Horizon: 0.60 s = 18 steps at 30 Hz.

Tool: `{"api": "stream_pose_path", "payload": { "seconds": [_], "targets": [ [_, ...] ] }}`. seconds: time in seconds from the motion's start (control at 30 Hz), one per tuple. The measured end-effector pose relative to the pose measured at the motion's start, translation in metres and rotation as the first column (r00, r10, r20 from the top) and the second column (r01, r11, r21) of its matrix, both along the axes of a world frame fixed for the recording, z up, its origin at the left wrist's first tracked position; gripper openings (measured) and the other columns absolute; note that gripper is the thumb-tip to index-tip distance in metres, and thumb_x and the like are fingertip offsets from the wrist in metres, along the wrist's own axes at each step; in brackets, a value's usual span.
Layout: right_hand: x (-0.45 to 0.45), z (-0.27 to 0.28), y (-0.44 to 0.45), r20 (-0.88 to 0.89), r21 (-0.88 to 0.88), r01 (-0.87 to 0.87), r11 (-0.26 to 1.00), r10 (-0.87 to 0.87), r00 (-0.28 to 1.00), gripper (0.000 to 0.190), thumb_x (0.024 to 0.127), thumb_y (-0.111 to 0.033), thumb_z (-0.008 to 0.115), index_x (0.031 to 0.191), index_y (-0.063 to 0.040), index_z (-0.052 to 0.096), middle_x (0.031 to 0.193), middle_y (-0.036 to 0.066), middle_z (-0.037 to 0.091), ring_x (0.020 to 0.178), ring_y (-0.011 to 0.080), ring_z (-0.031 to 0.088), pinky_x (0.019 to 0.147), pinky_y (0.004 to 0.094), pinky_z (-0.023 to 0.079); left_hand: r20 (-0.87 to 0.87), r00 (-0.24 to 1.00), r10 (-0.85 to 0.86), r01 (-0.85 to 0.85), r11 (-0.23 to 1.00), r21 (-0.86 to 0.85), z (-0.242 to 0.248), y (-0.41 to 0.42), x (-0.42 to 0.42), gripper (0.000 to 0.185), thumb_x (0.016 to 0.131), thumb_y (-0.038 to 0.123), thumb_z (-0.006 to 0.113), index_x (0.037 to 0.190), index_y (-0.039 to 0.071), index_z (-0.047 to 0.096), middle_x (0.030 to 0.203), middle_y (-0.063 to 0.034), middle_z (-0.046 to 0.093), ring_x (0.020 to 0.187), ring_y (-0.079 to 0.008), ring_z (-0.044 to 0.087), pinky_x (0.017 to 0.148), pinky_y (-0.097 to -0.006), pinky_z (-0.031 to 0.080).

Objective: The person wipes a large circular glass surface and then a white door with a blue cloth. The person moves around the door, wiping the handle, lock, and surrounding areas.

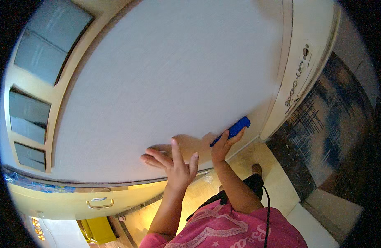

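Observation:
A large pale flat panel (165, 77), seemingly a door, fills the middle of the head view. On its lower right part my right hand (223, 145) grips a blue block-shaped object (237, 128), perhaps a brush or sponge; its face towards the panel is hidden. To the left, my left hand (178, 167) has its fingers spread and holds nothing. Its fingertips are near the panel, where its shadow falls; contact cannot be told.
Window panes (30, 111) run along the far left. A chain latch (297, 77) is on the frame at right, beside a dark patterned mat (320, 124). A drawer or door with a handle (100, 203) and a yellow object (99, 230) lie lower left.

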State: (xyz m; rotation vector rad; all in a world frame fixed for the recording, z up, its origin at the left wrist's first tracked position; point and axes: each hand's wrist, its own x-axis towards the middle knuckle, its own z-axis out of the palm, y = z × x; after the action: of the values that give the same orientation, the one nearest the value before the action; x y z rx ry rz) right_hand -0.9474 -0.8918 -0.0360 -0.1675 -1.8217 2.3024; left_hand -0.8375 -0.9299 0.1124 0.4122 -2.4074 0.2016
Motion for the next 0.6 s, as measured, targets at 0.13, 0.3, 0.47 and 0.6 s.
{"api": "stream_pose_path", "payload": {
  "seconds": [0.13, 0.3, 0.47, 0.6],
  "targets": [
    [0.024, 0.046, -0.015, -0.09, 0.123, 0.043, 0.991, -0.032, 0.995, 0.077, 0.1, -0.033, 0.045, 0.152, -0.002, -0.001, 0.155, 0.025, 0.003, 0.142, 0.039, 0.014, 0.114, 0.0514, 0.015, -0.005, 0.994, -0.112, 0.112, 0.991, 0.079, 0.015, 0.005, 0.018, 0.078, 0.085, 0.044, 0.066, 0.149, 0.013, 0.033, 0.154, -0.0342, -0.008, 0.139, -0.0565, -0.015, 0.103, -0.0729, -0.003],
    [0.063, 0.112, -0.041, -0.6, 0.165, 0.129, 0.978, -0.005, 0.8, 0.08, 0.088, -0.028, 0.064, 0.151, -0.006, 0.02, 0.154, 0.03, 0.013, 0.14, 0.0529, 0.013, 0.111, 0.0658, 0.01, -0.057, 0.996, -0.068, 0.066, 0.997, -0.044, 0.006, -0.014, 0.051, 0.072, 0.09, 0.046, 0.056, 0.15, 0.013, 0.033, 0.156, -0.0321, 0.001, 0.141, -0.0559, -0.006, 0.106, -0.0718, 0.002],
    [0.064, 0.127, -0.05, -0.816, 0.124, 0.233, 0.965, -0.035, 0.577, 0.063, 0.088, -0.039, 0.064, 0.14, -0.014, 0.041, 0.15, 0.027, 0.026, 0.137, 0.0522, 0.024, 0.105, 0.0735, 0.013, -0.105, 0.988, -0.11, 0.119, 0.989, 0.087, -0.01, -0.037, 0.07, 0.071, 0.092, 0.053, 0.05, 0.147, 0.009, 0.037, 0.153, -0.0372, 0.0, 0.139, -0.0573, -0.015, 0.104, -0.0702, -0.011],
    [0.05, 0.091, -0.047, -0.796, 0.117, 0.306, 0.945, -0.095, 0.597, 0.062, 0.09, -0.04, 0.059, 0.141, -0.01, 0.039, 0.149, 0.029, 0.027, 0.136, 0.0526, 0.026, 0.106, 0.0723, 0.015, -0.009, 1.0, 0.0, -0.001, 0.996, -0.089, -0.018, -0.043, 0.067, 0.072, 0.093, 0.059, 0.046, 0.145, 0.009, 0.041, 0.15, -0.0421, -0.003, 0.136, -0.0598, -0.018, 0.102, -0.0702, -0.015]
  ]
}}
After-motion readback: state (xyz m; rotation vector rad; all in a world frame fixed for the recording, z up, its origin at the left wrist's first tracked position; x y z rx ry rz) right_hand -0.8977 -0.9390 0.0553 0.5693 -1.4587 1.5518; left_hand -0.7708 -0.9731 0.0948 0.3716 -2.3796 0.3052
